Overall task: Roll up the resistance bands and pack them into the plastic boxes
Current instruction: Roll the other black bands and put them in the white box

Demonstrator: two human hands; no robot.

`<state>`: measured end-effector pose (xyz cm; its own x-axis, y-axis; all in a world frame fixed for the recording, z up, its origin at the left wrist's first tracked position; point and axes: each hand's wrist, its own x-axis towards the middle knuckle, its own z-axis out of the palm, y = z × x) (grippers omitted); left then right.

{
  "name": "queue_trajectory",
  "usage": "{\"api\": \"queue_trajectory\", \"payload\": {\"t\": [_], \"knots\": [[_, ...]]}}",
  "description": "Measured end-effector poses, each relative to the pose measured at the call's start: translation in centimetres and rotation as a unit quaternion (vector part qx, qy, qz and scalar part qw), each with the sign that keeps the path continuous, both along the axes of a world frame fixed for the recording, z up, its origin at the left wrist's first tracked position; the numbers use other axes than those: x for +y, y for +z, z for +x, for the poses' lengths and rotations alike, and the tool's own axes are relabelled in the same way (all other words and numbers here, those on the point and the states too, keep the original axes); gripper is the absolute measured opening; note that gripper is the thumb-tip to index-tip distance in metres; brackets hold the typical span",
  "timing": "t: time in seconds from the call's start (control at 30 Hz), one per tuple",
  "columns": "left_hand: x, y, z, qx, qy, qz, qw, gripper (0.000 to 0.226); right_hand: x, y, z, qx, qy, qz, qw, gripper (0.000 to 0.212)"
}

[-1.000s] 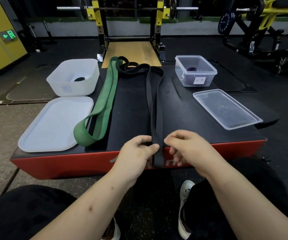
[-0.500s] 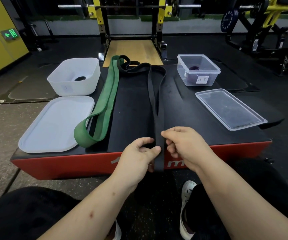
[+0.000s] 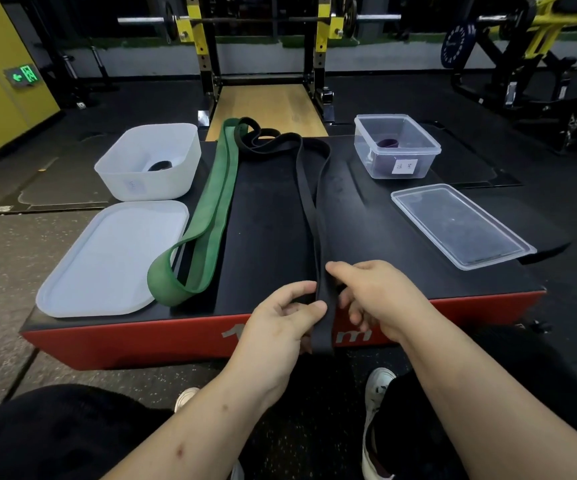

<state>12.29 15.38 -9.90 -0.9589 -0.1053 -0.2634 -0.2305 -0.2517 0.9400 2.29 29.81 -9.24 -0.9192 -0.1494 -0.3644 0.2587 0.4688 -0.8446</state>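
A long black resistance band [image 3: 309, 188] lies stretched along the black platform [image 3: 366, 220], its near end hanging over the red front edge. My left hand [image 3: 280, 320] pinches that near end from the left, and my right hand [image 3: 373, 299] grips it from the right. A green band [image 3: 214, 202] lies flat to the left, looped at its near end. A white box [image 3: 124, 181] at the back left holds a dark rolled band. A clear box [image 3: 429, 157] at the back right holds a purple rolled band.
The white lid [image 3: 107, 261] lies in front of the white box, the clear lid [image 3: 460, 223] in front of the clear box. A squat rack [image 3: 263, 46] stands behind the platform. My knees and shoes are below the platform's front edge.
Both hands slid a little further up the black band's near end, towards the platform top. The band's tail now hangs lower over the red edge.
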Motion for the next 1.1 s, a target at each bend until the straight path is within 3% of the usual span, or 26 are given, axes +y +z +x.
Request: {"api": "queue_trajectory", "payload": {"t": [0.07,0.3,0.57,0.73,0.8,0.9,1.0,1.1], "knots": [[-0.1,0.1,-0.2,0.007,-0.002,0.013,1.000,0.029,-0.3,0.4,-0.7,-0.029,-0.007,-0.049,0.998,0.049],[-0.6,0.7,-0.9,0.010,-0.015,0.000,1.000,0.023,-1.7,1.6,-3.1,-0.092,-0.036,-0.244,0.965,0.023],[-1.7,2.3,-2.8,-0.030,-0.136,-0.123,0.983,0.012,-2.1,0.9,-4.7,-0.050,-0.024,-0.235,0.970,0.024],[-3.1,4.2,-5.7,-0.068,-0.268,-0.156,0.948,0.031,-1.8,1.2,-4.7,-0.010,0.016,-0.200,0.980,0.025],[-3.6,4.6,-7.6,-0.060,-0.219,-0.164,0.960,0.032,-1.8,1.3,-4.7,-0.009,0.024,-0.221,0.975,0.035],[-4.0,4.5,-10.6,-0.053,-0.105,-0.083,0.990,0.027,-1.8,0.9,-4.8,0.009,0.048,-0.227,0.973,0.047],[-3.8,4.2,-12.4,-0.042,-0.085,-0.038,0.995,0.025,-1.9,0.4,-4.7,0.032,0.053,-0.212,0.975,0.040],[-3.5,3.7,-13.1,-0.036,-0.049,-0.037,0.997,0.013,-1.7,0.3,-4.9,0.071,0.070,-0.163,0.982,0.014]]}}
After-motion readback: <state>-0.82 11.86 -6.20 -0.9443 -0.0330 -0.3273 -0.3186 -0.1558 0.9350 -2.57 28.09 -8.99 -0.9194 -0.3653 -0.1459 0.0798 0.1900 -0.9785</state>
